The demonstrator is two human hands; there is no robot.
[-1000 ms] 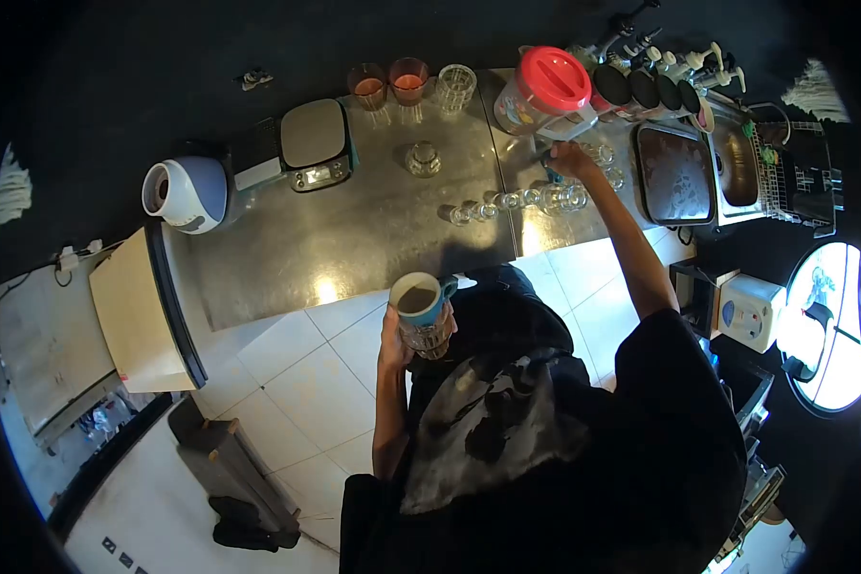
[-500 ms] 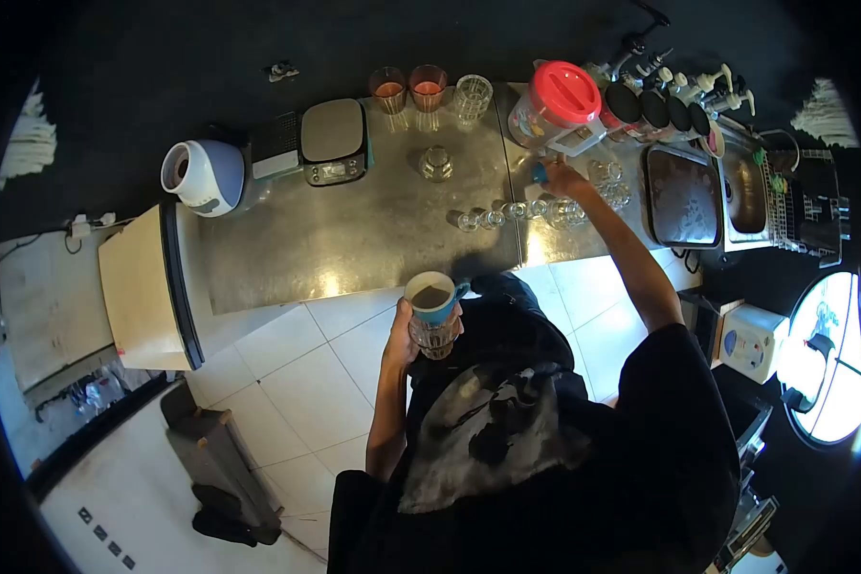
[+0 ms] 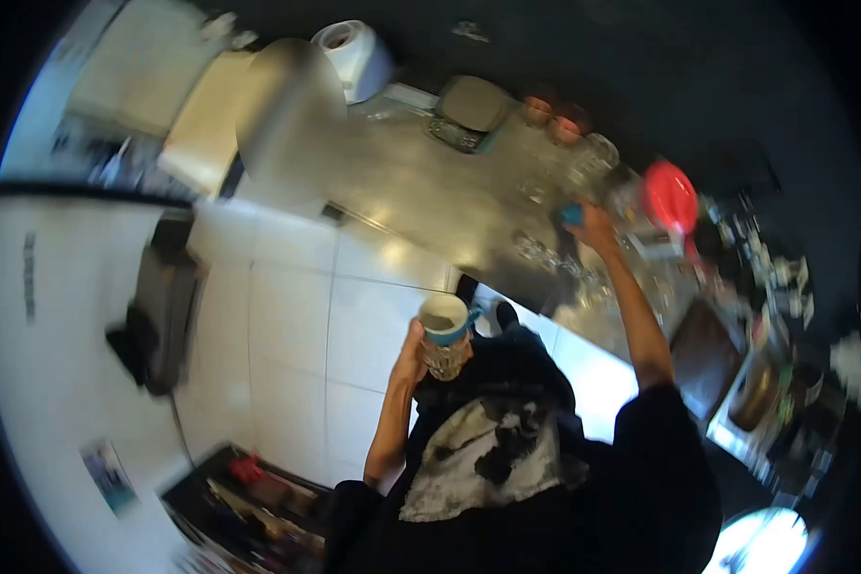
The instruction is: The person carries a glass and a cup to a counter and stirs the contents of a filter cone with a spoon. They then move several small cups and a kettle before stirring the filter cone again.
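Observation:
My left hand (image 3: 410, 360) is wrapped round a clear ribbed glass (image 3: 444, 362), held low in front of my body. On top of the glass sits a blue coffee dripper (image 3: 442, 333) with a side handle, its inside pale with a darker patch. Reaching out over the steel counter (image 3: 402, 196), my right hand (image 3: 598, 230) is closed on a small blue object (image 3: 572, 213) whose kind is blurred. Close by are several small clear glasses (image 3: 538, 251) and a red-lidded jug (image 3: 671, 197).
Along the back of the counter stand a kitchen scale (image 3: 473, 103), two glasses of reddish drink (image 3: 569, 122) and a white-blue appliance (image 3: 350, 59). Pump bottles (image 3: 784, 282) and a sink (image 3: 758, 392) are at the right. A grey cabinet (image 3: 163, 306) stands across the tiled floor.
My view has swung round, tilting the counter down to the right and blurring it. My right hand, with the blue object, is now left of the jug. The left hand still holds the glass and dripper.

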